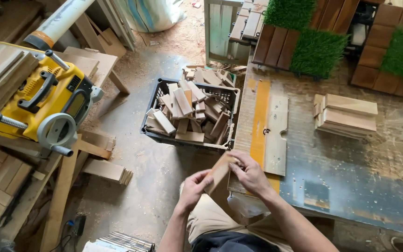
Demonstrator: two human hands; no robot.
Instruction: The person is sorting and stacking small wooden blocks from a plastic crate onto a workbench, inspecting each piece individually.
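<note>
A short wood slat (218,171) sits tilted between both hands, just off the near left corner of the bench (350,182). The left hand (193,189) pinches its lower end with closed fingers; the right hand (250,173) grips its upper end, fingers curled over it. Just beyond lies a black crate (157,93) heaped with offcuts (187,109). A slat stack (346,115) rests on the bench. A yellow planer (43,105) stands far left.
</note>
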